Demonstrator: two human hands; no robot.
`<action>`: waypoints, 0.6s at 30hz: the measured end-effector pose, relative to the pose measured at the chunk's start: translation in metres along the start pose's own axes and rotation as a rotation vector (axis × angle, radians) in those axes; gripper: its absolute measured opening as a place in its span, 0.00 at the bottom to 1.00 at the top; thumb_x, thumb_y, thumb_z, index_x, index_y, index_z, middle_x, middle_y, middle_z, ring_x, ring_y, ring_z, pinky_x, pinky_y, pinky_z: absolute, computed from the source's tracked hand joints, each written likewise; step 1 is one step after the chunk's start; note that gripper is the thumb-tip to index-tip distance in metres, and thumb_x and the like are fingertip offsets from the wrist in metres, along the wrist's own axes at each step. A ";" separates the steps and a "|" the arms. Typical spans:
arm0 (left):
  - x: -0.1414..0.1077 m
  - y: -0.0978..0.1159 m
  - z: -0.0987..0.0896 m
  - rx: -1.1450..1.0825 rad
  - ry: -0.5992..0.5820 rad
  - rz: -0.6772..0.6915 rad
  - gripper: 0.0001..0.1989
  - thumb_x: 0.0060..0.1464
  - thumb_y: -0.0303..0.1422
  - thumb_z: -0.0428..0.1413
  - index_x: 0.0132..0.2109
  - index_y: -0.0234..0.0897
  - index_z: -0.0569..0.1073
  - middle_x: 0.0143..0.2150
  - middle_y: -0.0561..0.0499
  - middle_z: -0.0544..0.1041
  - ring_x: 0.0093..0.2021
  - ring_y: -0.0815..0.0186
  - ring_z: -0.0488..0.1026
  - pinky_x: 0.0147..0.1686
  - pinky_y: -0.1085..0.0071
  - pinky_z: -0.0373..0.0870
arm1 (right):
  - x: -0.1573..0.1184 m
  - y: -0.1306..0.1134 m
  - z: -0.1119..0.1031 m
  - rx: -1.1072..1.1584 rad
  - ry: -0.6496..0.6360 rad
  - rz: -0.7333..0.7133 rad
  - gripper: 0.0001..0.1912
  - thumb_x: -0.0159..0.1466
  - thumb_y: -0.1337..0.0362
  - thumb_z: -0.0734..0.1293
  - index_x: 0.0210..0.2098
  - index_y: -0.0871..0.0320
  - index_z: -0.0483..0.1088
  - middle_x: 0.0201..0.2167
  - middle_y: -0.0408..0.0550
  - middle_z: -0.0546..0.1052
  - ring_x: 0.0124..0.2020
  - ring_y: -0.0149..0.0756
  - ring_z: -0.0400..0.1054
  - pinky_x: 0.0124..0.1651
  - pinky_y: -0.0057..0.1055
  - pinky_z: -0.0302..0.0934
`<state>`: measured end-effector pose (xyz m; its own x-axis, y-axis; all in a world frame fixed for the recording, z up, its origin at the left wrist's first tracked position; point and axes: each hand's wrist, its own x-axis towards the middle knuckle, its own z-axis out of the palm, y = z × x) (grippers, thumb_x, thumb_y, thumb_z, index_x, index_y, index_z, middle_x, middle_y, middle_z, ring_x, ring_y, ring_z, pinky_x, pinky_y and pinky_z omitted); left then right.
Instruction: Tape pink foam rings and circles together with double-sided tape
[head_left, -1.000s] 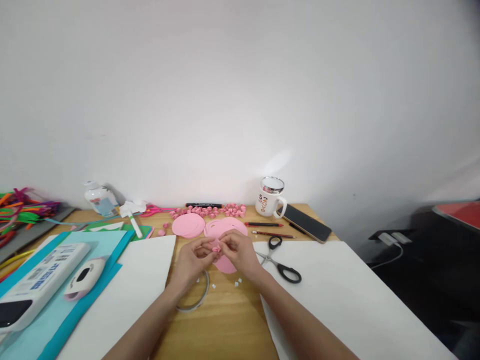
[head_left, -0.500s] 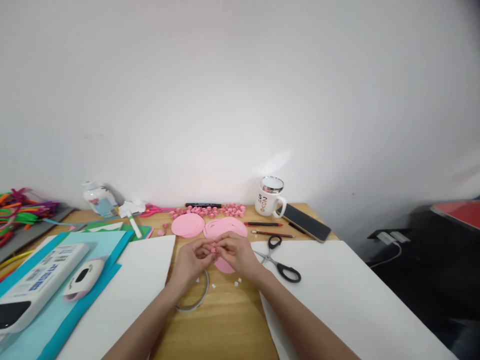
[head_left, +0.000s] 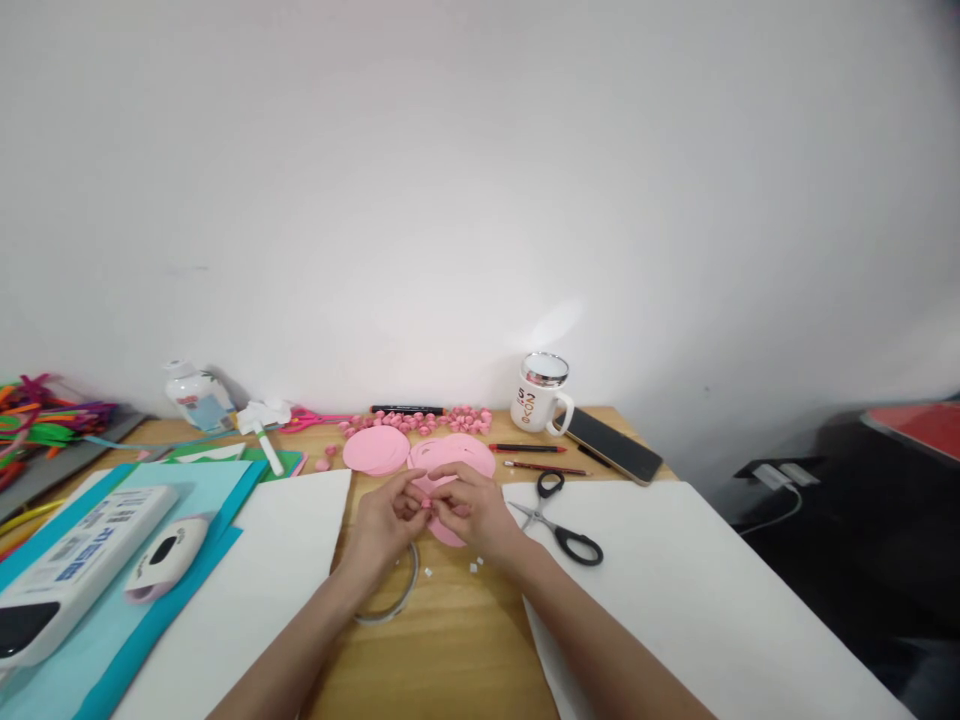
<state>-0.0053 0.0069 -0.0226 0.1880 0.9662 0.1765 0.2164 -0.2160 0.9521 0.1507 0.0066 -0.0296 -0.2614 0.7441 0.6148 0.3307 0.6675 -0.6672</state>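
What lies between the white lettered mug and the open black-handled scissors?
A slim black writing tool with red ends and a thin dark-red pencil lie between the mug and the scissors, in the head view.

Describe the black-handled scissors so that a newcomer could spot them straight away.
Find the white mug standing by the wall. Nearer the camera, at the left edge of the right-hand white sheet, lie the scissors, blades parted. Black handles set them apart from the pink scissors, farther back on the left.
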 end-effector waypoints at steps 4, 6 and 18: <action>-0.001 0.005 0.000 0.099 -0.017 0.025 0.20 0.40 0.27 0.55 0.45 0.33 0.70 0.25 0.51 0.75 0.25 0.66 0.72 0.28 0.70 0.71 | -0.003 0.005 0.005 -0.133 0.012 -0.079 0.05 0.55 0.72 0.62 0.27 0.59 0.69 0.40 0.53 0.71 0.34 0.31 0.69 0.29 0.24 0.64; -0.003 0.010 0.001 0.173 -0.026 0.051 0.19 0.41 0.27 0.54 0.45 0.34 0.71 0.25 0.52 0.75 0.25 0.66 0.72 0.28 0.71 0.70 | -0.005 0.006 0.008 -0.182 0.010 -0.084 0.06 0.55 0.73 0.61 0.27 0.59 0.69 0.40 0.53 0.71 0.33 0.31 0.69 0.28 0.24 0.63; -0.009 0.021 0.012 -0.058 0.073 -0.062 0.21 0.43 0.31 0.56 0.48 0.32 0.68 0.30 0.50 0.72 0.28 0.67 0.71 0.28 0.71 0.70 | -0.001 -0.020 0.011 0.070 0.209 0.311 0.05 0.51 0.72 0.62 0.22 0.58 0.65 0.30 0.46 0.69 0.29 0.31 0.66 0.27 0.24 0.63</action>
<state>0.0092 -0.0078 -0.0070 0.1056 0.9855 0.1324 0.1688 -0.1490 0.9743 0.1341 -0.0069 -0.0219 0.0345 0.8942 0.4464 0.3001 0.4167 -0.8580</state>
